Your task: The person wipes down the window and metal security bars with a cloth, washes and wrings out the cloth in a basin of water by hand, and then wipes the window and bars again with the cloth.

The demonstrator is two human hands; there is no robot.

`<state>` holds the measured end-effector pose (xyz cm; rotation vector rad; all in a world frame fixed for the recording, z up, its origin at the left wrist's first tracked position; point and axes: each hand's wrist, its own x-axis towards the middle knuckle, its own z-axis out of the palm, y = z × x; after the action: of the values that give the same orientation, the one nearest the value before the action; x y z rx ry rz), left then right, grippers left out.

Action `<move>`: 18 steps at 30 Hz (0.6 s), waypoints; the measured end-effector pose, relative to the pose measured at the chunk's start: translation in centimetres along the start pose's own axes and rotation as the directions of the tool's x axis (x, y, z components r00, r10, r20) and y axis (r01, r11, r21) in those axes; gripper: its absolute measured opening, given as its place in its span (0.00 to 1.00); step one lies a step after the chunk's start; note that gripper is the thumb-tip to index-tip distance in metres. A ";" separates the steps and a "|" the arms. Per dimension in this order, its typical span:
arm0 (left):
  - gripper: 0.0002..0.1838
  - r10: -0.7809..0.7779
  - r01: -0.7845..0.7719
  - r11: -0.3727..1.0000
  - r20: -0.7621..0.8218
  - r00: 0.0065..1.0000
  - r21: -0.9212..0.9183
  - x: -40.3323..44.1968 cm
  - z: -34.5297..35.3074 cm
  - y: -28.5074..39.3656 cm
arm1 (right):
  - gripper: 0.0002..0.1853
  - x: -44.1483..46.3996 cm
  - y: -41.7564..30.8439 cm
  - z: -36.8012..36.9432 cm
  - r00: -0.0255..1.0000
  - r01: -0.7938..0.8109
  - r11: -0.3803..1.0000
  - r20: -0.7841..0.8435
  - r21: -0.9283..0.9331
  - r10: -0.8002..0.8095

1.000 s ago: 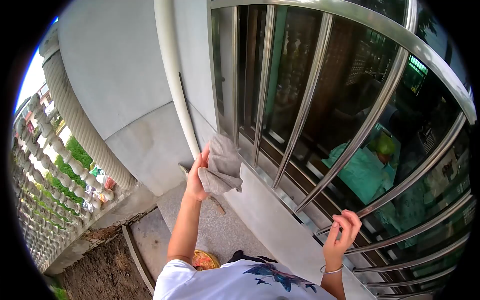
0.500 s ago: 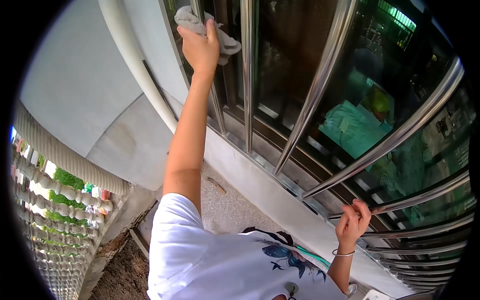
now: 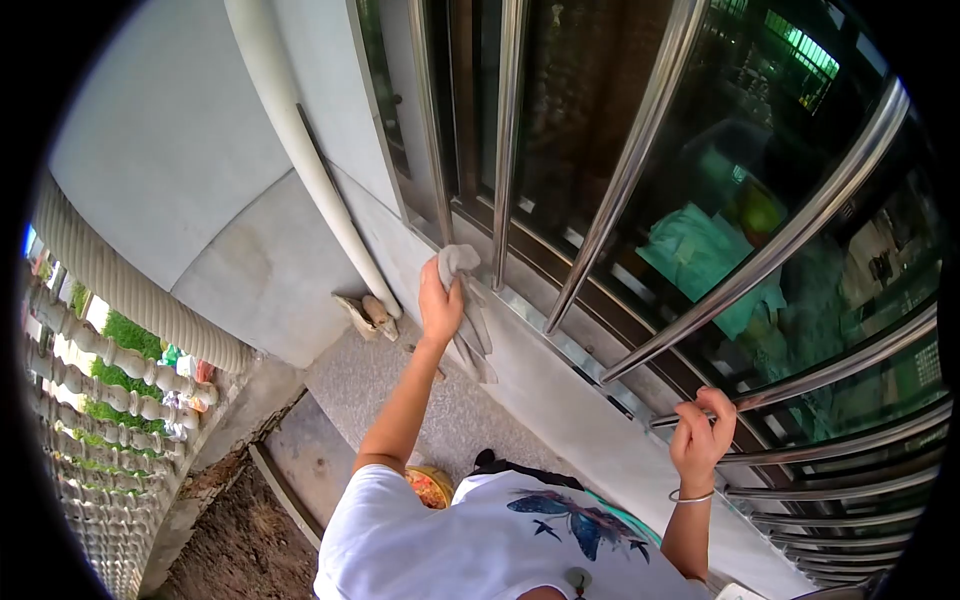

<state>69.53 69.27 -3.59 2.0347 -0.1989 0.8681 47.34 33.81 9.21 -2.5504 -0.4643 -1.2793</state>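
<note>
My left hand (image 3: 440,305) is closed on a grey cloth (image 3: 460,262). The cloth is pressed around the foot of an upright metal bar (image 3: 430,120), and its loose end hangs down over the white wall below the window ledge. Over on the right, my right hand (image 3: 700,432), with a bangle at its wrist, has its fingers curled around the lower part of another metal bar (image 3: 830,380). Part of that grip is hidden behind the fingers. Behind the bars is dark window glass (image 3: 590,90).
A white pipe (image 3: 300,150) runs down the wall on the left, with a broken piece of debris (image 3: 368,315) at its foot. A yellow container (image 3: 428,486) stands on the concrete floor (image 3: 370,375) beside me. At far left is a balustrade (image 3: 110,360) above bare soil (image 3: 240,540).
My left hand has brought the cloth down from high on the bars to a bar's foot. My right hand stays at its bar. The yellow container has come into view.
</note>
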 end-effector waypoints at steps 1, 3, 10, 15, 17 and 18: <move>0.30 0.003 0.002 0.999 -0.135 0.991 0.042 2.2 -1.2 1.1 | 0.12 0.1 -0.2 -0.6 1.000 -0.028 0.998 0.007 0.060 0.028; 0.32 0.164 -0.101 0.974 -0.325 0.931 0.203 7.5 -3.1 4.1 | 0.13 0.1 -0.4 -1.1 0.998 -0.059 0.995 0.004 0.084 0.059; 0.29 0.284 -0.393 0.704 0.273 0.919 0.591 9.9 -1.6 0.9 | 0.13 -0.7 0.2 -1.6 0.996 -0.073 0.996 0.052 0.057 0.070; 0.20 -0.010 -0.101 0.846 0.204 0.979 0.524 0.7 2.7 -3.6 | 0.12 -1.7 0.2 -2.8 0.988 -0.120 0.991 0.105 0.054 0.114; 0.17 -0.189 0.159 0.914 0.046 0.981 0.373 -0.3 4.9 -1.4 | 0.11 -1.6 0.0 -3.0 0.983 -0.154 0.985 0.112 0.085 0.144; 0.17 -0.199 0.165 0.912 0.054 0.979 0.375 -2.0 5.6 -0.4 | 0.11 -1.8 -0.3 -3.2 0.981 -0.159 0.984 0.123 0.084 0.149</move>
<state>71.00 64.71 -7.18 2.4011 0.1151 0.7363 43.87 32.60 9.68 -2.5364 -0.3327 -1.0352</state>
